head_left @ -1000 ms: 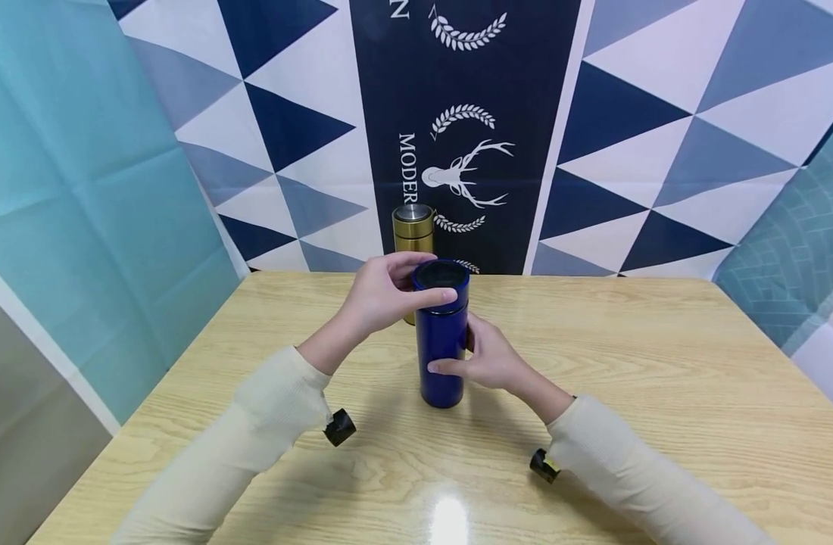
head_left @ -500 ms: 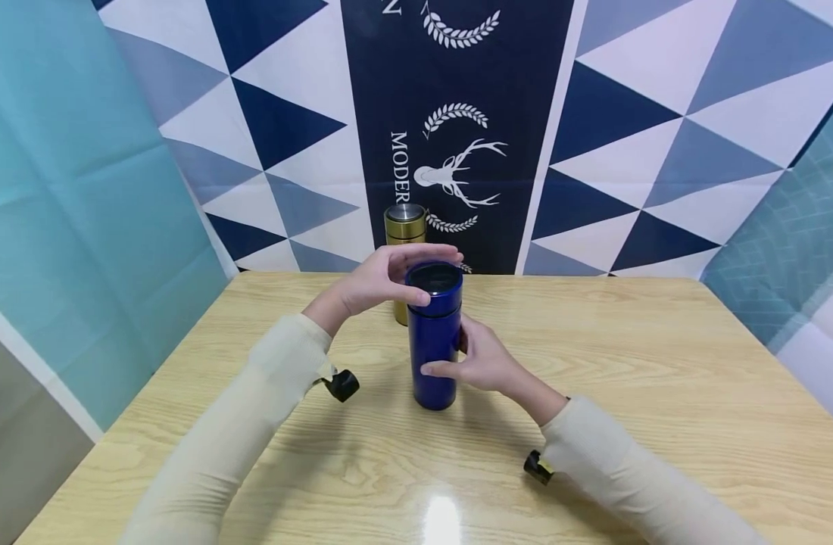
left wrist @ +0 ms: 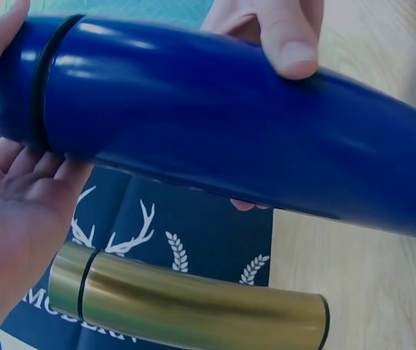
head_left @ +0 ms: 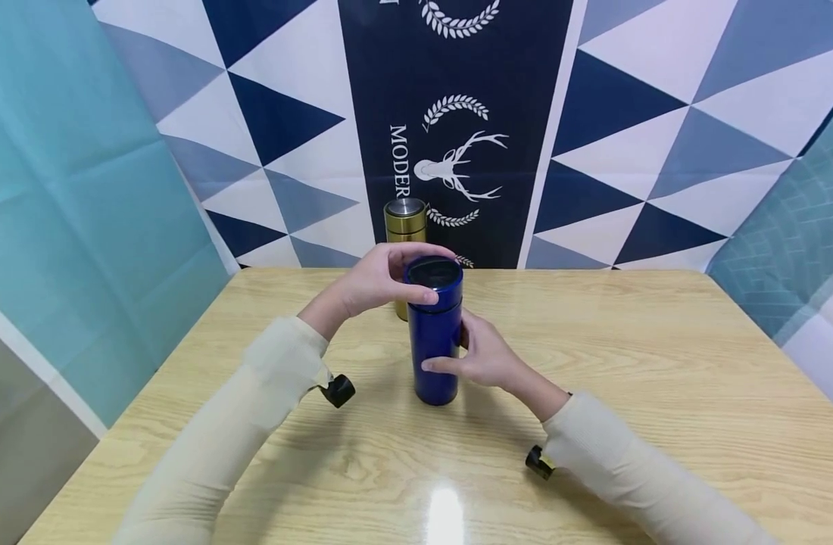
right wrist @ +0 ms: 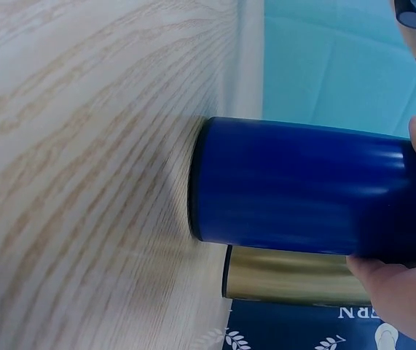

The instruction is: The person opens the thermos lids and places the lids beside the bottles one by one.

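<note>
A blue thermos flask [head_left: 433,344] stands upright on the wooden table, with its dark-topped lid [head_left: 447,296] seated on the body. My left hand [head_left: 375,281] holds the lid from the left, thumb across the near side and fingers behind the far side. Lower down, my right hand [head_left: 488,354] grips the body, its thumb across the front; most of its fingers are hidden behind the flask. In the left wrist view the dark seam [left wrist: 45,80] between lid and body shows. A gold thermos flask [head_left: 406,219] stands just behind, partly covered by my left hand and the blue flask.
The light wood tabletop [head_left: 628,393] spreads around the flasks. A patterned cloth [head_left: 307,129] with triangles and a deer head hangs at the table's far edge. A teal curtain [head_left: 82,166] is on the left side. Each sleeve carries a small black camera [head_left: 338,390].
My left hand's fingers straighten and lift over the lid half a second ago, and now lie lower around its far side with the thumb on the front. The right hand keeps its grip.
</note>
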A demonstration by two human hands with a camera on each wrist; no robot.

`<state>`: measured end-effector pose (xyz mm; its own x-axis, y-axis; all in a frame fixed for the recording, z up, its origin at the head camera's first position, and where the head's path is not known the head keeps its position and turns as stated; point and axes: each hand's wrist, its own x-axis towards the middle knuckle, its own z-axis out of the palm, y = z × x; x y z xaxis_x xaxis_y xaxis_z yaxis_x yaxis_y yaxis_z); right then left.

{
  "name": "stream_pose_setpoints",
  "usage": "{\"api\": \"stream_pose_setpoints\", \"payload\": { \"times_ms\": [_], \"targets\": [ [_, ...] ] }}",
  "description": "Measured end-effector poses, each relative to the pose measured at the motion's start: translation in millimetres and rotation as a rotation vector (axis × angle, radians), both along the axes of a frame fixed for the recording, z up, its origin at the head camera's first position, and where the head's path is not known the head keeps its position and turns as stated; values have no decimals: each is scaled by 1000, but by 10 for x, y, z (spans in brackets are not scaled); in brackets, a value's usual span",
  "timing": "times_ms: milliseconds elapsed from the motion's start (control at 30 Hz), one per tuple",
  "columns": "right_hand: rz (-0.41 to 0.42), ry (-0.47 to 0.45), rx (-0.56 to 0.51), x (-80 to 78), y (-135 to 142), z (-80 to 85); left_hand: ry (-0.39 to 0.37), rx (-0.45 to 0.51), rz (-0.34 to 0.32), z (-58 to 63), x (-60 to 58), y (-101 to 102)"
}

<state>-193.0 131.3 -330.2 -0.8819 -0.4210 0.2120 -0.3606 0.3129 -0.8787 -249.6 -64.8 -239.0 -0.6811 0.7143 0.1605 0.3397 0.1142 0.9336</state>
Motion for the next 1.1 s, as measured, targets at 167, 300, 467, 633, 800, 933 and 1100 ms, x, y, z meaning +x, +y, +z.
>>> {"api": "stream_pose_setpoints", "payload": {
  "times_ms": [167, 300, 467, 633, 800, 933, 1100],
  "targets": [
    [-1, 6, 11, 14, 2, 11, 14, -40, 108, 18, 100, 26],
    [-6, -4, 13, 25, 15, 34, 25, -51, 167, 35, 165, 61],
    [-4, -15, 15, 27, 34, 55, 35, -36, 242, 52, 244, 108],
    [-2, -28, 8, 24, 37, 43, 34, -38, 295, 35, 278, 127],
    [-5, -28, 8, 30, 34, 21, 60, -31, 337, 11, 308, 140],
    [-6, -23, 13, 37, 29, 24, 93, -12, 368, 2, 320, 152],
    [-1, -23, 19, 45, 22, 46, 94, 0, 411, 11, 340, 154]
  ]
}}
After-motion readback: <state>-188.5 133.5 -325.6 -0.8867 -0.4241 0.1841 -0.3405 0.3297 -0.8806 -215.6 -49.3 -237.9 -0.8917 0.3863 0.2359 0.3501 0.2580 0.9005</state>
